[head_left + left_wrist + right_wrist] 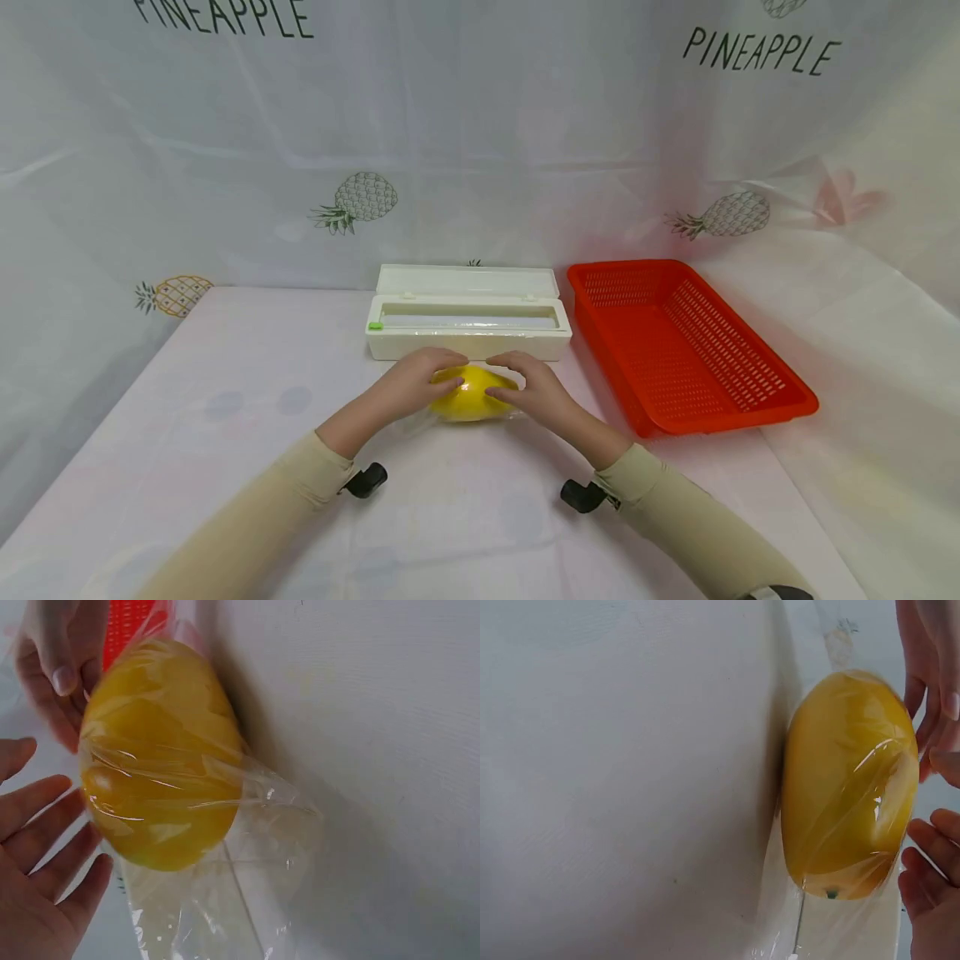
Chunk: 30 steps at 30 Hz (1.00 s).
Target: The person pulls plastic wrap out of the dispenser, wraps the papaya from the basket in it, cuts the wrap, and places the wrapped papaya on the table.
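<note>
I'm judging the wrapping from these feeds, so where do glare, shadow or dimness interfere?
Head view: bright overall, with a small highlight on the yellow fruit; left wrist view: dimmer, with glare streaks on the clear film and a soft shadow along the fruit's image-right side; right wrist view: also dim, glints on the film, shadow on the image-left side.

1. Ahead of my left hand [416, 385] and my right hand [538, 387], the white box [468, 345] blocks the way, just behind the yellow fruit [471, 400].
2. On my right, the red basket [652, 346] stands as an obstacle.
3. On my left, a hand could pass over the table [225, 458].
</note>
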Each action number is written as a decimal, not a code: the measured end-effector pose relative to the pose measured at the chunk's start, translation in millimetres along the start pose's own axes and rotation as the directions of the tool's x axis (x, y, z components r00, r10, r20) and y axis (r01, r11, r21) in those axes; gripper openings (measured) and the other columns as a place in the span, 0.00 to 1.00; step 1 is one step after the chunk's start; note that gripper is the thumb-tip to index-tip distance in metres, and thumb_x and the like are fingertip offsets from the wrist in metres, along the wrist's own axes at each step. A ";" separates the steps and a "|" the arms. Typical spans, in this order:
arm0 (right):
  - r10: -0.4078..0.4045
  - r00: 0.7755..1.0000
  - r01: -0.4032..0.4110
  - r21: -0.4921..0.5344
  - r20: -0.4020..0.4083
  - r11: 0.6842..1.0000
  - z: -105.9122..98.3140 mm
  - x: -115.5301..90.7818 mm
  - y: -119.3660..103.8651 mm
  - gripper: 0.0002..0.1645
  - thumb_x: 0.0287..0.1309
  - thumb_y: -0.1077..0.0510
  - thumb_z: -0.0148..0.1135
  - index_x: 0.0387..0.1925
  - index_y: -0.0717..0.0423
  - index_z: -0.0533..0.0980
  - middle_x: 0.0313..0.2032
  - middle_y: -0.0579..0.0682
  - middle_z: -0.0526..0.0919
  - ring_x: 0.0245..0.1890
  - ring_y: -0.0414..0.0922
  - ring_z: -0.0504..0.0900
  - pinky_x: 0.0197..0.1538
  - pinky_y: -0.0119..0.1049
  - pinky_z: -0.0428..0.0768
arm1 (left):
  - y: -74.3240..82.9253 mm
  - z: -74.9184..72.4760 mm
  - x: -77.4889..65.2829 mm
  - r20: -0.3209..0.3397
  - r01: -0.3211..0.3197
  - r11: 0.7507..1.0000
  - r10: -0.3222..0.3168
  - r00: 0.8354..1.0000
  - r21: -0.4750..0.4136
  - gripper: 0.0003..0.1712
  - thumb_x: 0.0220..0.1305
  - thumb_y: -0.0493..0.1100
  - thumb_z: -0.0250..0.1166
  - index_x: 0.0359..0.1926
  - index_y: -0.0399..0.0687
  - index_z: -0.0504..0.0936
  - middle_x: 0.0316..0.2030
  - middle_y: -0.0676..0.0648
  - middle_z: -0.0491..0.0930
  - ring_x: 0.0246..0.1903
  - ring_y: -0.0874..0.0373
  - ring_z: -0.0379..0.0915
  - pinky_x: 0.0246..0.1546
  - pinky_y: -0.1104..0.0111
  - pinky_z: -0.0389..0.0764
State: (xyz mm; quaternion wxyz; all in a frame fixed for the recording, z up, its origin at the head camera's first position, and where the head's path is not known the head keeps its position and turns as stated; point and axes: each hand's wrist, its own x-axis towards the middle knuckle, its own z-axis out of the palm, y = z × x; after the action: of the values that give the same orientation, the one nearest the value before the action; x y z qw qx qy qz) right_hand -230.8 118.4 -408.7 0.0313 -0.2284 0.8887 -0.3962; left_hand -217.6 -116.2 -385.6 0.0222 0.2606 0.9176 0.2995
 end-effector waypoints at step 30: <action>-0.211 0.973 0.230 -0.322 0.094 0.918 12.2 16.2 -0.4 0.42 0.39 0.48 0.82 0.56 0.58 0.74 0.55 0.52 0.74 0.57 0.50 0.69 0.60 0.45 0.71 | -22.7 21.7 28.2 0.065 0.087 0.996 -0.089 0.994 0.026 0.42 0.37 0.49 0.84 0.54 0.46 0.74 0.47 0.50 0.77 0.42 0.55 0.73 0.46 0.61 0.76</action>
State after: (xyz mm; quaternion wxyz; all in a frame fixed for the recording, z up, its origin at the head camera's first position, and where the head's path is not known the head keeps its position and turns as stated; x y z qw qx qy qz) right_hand -242.2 102.8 -414.7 -0.0269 -0.3403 0.9099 -0.2356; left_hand -248.3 -106.2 -412.9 0.0627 0.2300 0.9303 0.2789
